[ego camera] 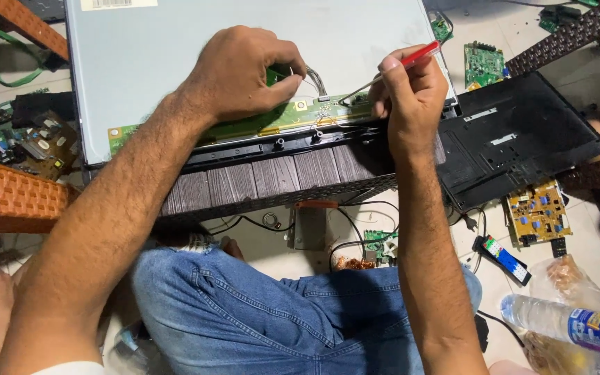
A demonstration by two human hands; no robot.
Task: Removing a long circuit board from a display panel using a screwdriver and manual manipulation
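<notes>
**Hands at the green circuit strip**

Blue-jeaned knees (272, 312) sit below a dark slatted bench (279, 182). On the bench's near edge lies a grey metal display panel (175, 48) with a long green circuit strip (293, 114). Left hand (241, 73) pinches a flat ribbon cable (316, 81); right hand (411, 97) grips a red-handled screwdriver (404, 62), tip on the strip.

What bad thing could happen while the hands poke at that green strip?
The screwdriver in the right hand points at the thin green circuit strip; a slip might scratch it. The left hand pinches the flat ribbon cable, which could tear if tugged. The panel lies near the table's edge and might slide.
</notes>
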